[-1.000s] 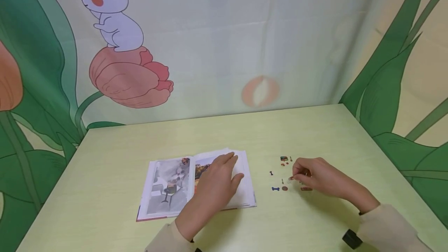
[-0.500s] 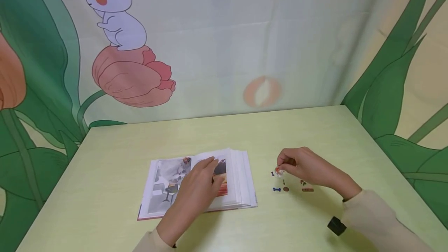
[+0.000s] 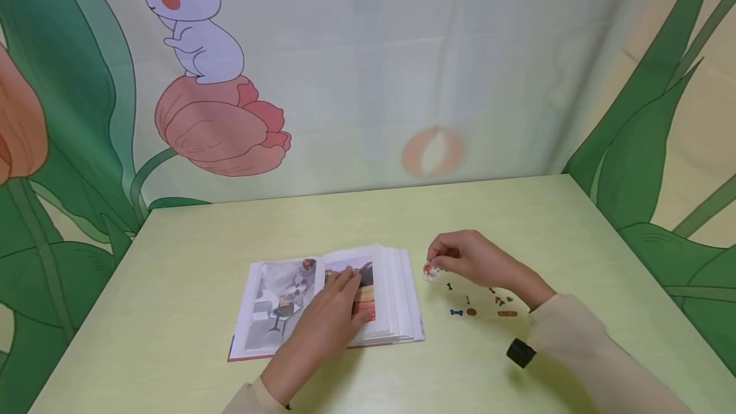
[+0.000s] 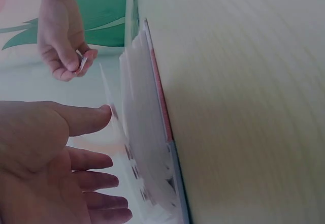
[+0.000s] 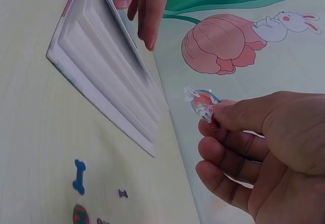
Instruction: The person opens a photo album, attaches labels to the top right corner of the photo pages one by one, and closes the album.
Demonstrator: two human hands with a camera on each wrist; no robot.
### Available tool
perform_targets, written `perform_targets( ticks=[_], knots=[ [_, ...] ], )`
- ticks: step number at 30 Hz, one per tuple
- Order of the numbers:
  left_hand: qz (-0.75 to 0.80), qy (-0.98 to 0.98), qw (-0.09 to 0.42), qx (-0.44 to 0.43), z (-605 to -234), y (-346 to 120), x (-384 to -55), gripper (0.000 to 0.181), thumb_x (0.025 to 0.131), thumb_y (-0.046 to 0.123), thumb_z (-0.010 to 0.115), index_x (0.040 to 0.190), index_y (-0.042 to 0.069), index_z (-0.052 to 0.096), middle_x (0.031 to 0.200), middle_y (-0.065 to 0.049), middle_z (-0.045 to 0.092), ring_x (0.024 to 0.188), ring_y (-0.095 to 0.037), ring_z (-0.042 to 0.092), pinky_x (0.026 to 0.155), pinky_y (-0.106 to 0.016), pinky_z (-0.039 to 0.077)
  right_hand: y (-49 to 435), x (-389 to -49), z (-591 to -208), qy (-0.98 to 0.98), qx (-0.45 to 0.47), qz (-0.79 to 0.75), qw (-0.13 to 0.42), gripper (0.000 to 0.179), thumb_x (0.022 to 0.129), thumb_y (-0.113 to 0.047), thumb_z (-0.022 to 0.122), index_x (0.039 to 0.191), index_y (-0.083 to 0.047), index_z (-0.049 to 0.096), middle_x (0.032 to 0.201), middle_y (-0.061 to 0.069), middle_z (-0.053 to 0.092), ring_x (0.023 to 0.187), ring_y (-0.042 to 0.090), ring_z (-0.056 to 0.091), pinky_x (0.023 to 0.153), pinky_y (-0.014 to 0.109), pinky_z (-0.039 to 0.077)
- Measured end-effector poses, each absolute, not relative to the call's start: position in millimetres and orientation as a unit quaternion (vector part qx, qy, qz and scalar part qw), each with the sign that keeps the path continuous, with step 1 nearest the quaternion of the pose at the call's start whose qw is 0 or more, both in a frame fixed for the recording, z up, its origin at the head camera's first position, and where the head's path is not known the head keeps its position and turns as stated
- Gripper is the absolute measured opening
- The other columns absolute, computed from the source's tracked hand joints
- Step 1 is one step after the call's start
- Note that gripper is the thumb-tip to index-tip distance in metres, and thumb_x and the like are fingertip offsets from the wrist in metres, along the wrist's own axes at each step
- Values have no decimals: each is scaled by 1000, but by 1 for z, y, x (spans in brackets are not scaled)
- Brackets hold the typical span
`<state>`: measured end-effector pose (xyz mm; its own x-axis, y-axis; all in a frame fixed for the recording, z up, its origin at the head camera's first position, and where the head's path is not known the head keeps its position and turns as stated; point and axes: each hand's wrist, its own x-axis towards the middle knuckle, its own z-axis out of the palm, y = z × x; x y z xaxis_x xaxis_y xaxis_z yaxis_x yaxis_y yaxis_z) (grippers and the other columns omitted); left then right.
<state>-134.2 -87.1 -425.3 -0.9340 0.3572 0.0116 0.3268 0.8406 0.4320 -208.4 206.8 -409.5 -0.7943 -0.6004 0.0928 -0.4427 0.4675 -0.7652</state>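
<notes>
An open book point(image 3: 398, 299) of photo pages lies on the table, with a grey picture on its left page and a landscape on its right. Over the right page is my left hand point(image 3: 328, 315), fingers extended toward the landscape photo; in the left wrist view its thumb tip meets a slightly raised page point(image 4: 118, 120). To the right of the book, my right hand point(image 3: 477, 260) pinches a small clear-edged sticker point(image 5: 204, 104) between thumb and index finger. Red, blue and white cartoon print shows on it. It is held above the table, close to the book's right edge.
Several small flat pieces lie on the table right of the book, among them a blue bone shape point(image 3: 457, 313), a round brown one point(image 3: 471, 312) and a reddish-brown strip point(image 3: 507, 314). A printed curtain point(image 3: 345, 82) hangs behind the table's far edge.
My right hand has moved left from among the small pieces toward the book, carrying the sticker. My left hand has shifted left, uncovering much of the landscape photo.
</notes>
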Motion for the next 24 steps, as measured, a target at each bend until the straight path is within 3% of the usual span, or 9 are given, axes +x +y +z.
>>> perform_targets(
  ticks=[7, 16, 24],
  knots=[
    [225, 954, 69, 187, -431, -86, -136, 63, 99, 26, 71, 149, -5, 49, 161, -24, 37, 150, -47, 28, 119, -58, 29, 188, -221, -415, 855, -308, -407, 92, 7, 99, -3, 68, 98, -9, 72, 94, -1, 75, 77, 14, 60, 68, 25, 51],
    [209, 955, 80, 194, -432, -84, -136, 62, 100, 27, 68, 150, -5, 48, 162, -25, 35, 150, -50, 26, 121, -57, 27, 175, -238, -424, 850, -317, -408, 97, 10, 100, -4, 66, 99, -9, 73, 86, -3, 69, 74, 12, 57, 64, 24, 46],
    [176, 958, 86, 209, -430, -82, -137, 59, 103, 28, 62, 150, -6, 48, 161, -26, 35, 150, -51, 26, 121, -57, 26, 163, -252, -427, 847, -305, -419, 118, 11, 100, -4, 65, 97, -9, 75, 88, -3, 71, 78, 13, 58, 70, 26, 51]
  ],
)
